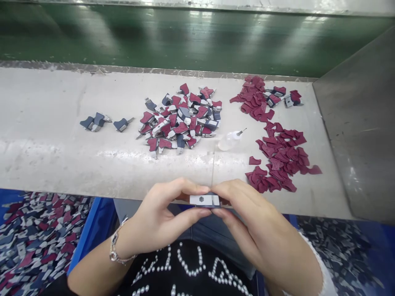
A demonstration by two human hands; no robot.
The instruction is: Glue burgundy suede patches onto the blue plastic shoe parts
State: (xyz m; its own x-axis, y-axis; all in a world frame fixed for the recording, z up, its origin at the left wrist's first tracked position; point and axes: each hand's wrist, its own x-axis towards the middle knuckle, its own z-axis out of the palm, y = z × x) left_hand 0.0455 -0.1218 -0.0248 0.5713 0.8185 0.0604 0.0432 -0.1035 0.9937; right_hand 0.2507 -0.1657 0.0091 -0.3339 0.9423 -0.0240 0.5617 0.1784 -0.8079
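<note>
Head cam: spotted a blue bin (89, 230) at lower left, heaped with grey, navy and maroon bits, plus a second bin (385, 246) at lower right, also blue, holding darker bits, too dim to sort out. Saw a translucent bottle (226, 142) with a thin metal tip lying on the pale, scuffed worktop (46, 156), near flat, curvy maroon cutouts (285, 156); couldn't make out the contents. Had one blocky piece (202, 200) with a hexagonal hole pinched between thumbs and fingers of left hand (166, 209) and right hand (247, 213), by the worktop's front edge
</note>
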